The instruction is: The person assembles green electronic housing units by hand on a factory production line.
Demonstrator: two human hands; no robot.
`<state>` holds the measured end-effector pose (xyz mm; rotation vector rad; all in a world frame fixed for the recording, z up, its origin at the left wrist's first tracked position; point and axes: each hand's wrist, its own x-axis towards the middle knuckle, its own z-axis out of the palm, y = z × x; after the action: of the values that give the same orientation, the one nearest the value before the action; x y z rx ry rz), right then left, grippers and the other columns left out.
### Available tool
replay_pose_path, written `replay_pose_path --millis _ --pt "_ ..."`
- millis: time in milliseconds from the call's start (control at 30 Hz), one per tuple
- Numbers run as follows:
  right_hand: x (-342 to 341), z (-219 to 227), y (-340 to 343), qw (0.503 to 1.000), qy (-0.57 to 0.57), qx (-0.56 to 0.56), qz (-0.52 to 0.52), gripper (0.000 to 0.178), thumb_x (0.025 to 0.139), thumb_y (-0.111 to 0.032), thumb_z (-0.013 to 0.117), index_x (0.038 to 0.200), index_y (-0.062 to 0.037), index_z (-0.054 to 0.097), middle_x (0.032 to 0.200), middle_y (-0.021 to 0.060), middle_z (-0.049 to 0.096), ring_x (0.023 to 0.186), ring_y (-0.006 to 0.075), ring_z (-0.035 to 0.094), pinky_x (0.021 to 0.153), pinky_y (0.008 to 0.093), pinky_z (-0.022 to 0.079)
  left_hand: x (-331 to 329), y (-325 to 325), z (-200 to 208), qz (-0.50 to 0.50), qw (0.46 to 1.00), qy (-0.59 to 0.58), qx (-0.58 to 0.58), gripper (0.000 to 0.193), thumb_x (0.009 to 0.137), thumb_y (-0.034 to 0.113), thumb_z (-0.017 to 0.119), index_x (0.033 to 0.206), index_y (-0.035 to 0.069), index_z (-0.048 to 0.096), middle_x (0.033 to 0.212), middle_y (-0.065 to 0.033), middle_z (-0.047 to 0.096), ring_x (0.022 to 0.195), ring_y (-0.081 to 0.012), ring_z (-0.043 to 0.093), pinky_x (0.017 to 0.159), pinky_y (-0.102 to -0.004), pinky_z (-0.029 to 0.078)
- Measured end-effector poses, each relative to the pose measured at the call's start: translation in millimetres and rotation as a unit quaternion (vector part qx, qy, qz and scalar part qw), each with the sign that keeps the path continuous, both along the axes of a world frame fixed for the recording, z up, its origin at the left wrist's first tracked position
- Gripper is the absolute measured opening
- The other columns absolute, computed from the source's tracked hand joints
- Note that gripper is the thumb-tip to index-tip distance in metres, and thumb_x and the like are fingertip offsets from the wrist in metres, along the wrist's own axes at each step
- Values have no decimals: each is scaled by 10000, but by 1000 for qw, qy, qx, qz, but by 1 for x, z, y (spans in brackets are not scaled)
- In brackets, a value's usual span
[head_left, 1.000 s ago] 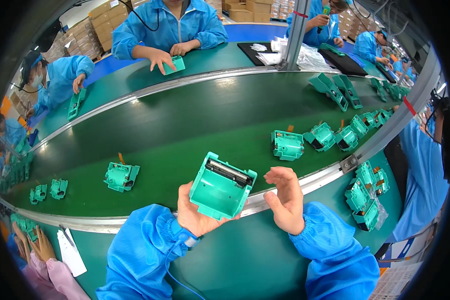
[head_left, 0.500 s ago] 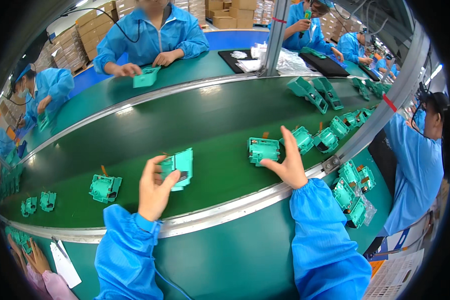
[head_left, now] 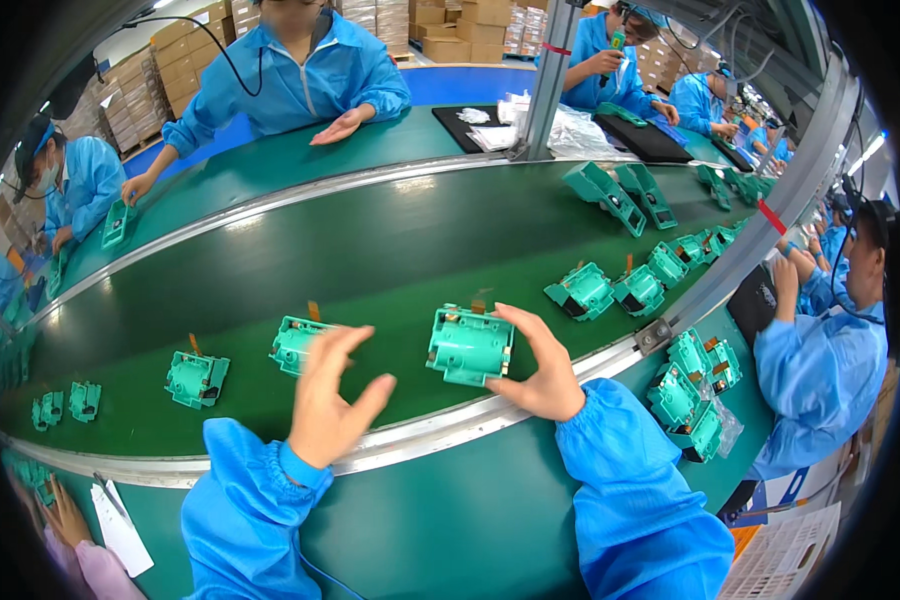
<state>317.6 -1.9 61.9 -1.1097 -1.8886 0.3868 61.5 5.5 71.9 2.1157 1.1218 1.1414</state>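
Over the green conveyor belt, my right hand [head_left: 542, 368] grips a green plastic housing [head_left: 467, 345] by its right edge, thumb below and fingers above. A small orange-brown ribbon stands up from the housing's top side. My left hand [head_left: 336, 396] is open, slightly blurred, fingers and thumb apart, and holds nothing. Just behind its fingers another green housing [head_left: 292, 345] lies on the belt, partly hidden by the hand. Further left sits one more green housing [head_left: 196, 378] with a ribbon sticking up.
Several green housings [head_left: 638, 290] line the belt at right, with long green casings [head_left: 604, 197] behind. A metal post [head_left: 705, 265] rises beside the belt. More housings [head_left: 677, 397] are piled on the near table at right. Co-workers in blue sit around; pink sleeves [head_left: 105, 570] show lower left.
My left hand has let go of a housing, now on the belt. My right hand has moved left and closed on another housing. The worker opposite has moved a green casing to the left.
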Motion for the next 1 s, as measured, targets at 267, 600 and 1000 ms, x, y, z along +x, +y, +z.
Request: replay_pose_path --millis 267,600,1000 --pt "-19 3 -19 990 55 22 126 724 554 24 706 1213 -49 416 1224 155 450 1197 338 380 974 394 341 19 -21 -4 -224 804 -411 -367 694 752 -91 557 1350 54 238 1289 -153 357 1052 -219 476 866 -326 435" --pt "-25 -3 -19 987 83 51 125 710 550 45 677 1206 -33 416 1204 146 481 1204 366 363 1000 453 288 15 -22 -5 -276 776 -449 -347 667 738 -89 530 1337 7 252 1273 -151 372 1026 -222 483 894 -353 408" --pt "-21 -2 -17 989 54 54 125 730 562 35 670 1231 -37 388 1224 145 466 1206 370 359 1006 474 265 20 -19 -8 -262 790 -444 -333 648 731 -79 540 1320 32 293 1235 -151 400 1036 -231 479 890 -363 411"
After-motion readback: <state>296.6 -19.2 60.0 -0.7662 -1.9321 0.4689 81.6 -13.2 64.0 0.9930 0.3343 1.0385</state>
